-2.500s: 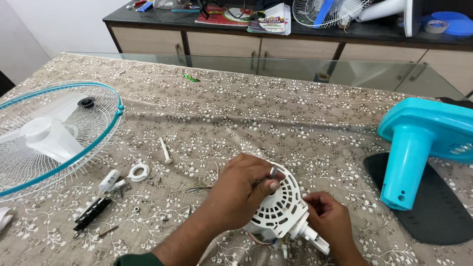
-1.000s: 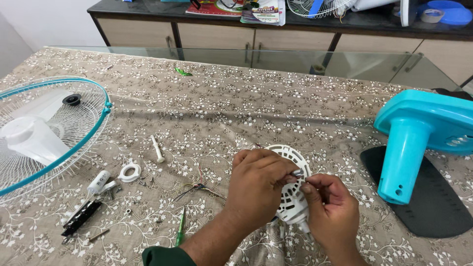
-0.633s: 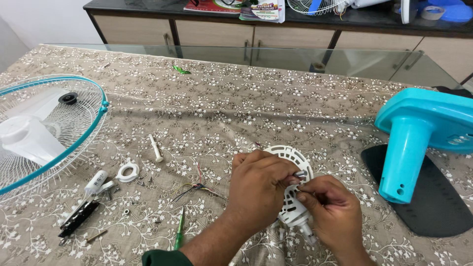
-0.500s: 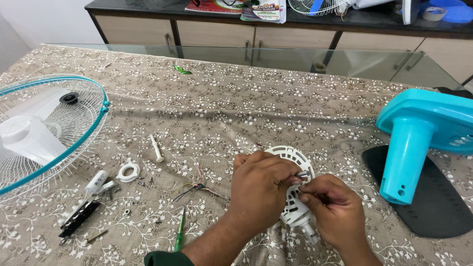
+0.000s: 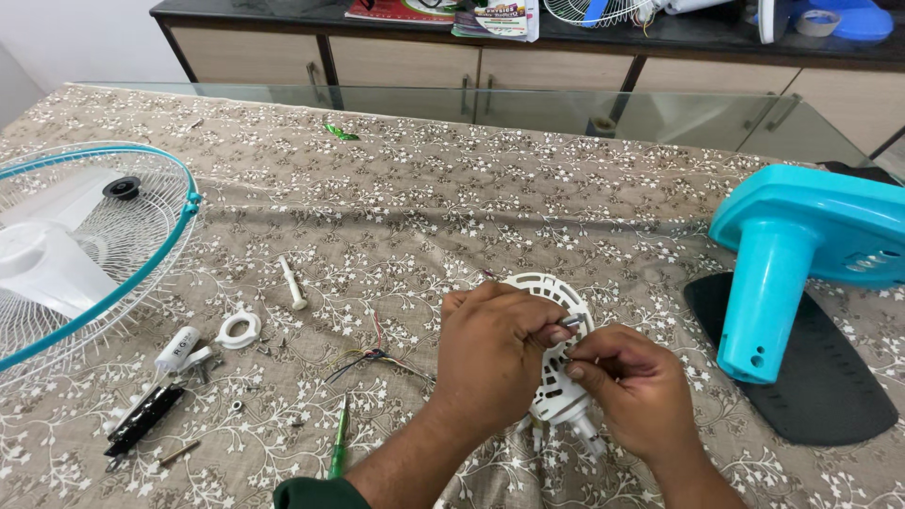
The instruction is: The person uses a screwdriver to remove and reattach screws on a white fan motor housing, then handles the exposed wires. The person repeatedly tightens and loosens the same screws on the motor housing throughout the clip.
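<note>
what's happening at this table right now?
A person holds a white slotted plastic fan housing over the table with both hands. The left hand grips it from the side; the right hand pinches a small metal part at its face. Around them lie a fan guard with teal rim, a teal fan stand on a black base, loose wires, a green screwdriver and small white pieces.

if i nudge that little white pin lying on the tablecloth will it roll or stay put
The white pin looks like a thin round shaft, so it would probably roll sideways easily. Its wider head at one end would likely make it curve rather than run straight. The cloth on the table looks soft and slightly creased, which may stop it soon. It seems small and plastic, so probably very light.
</note>
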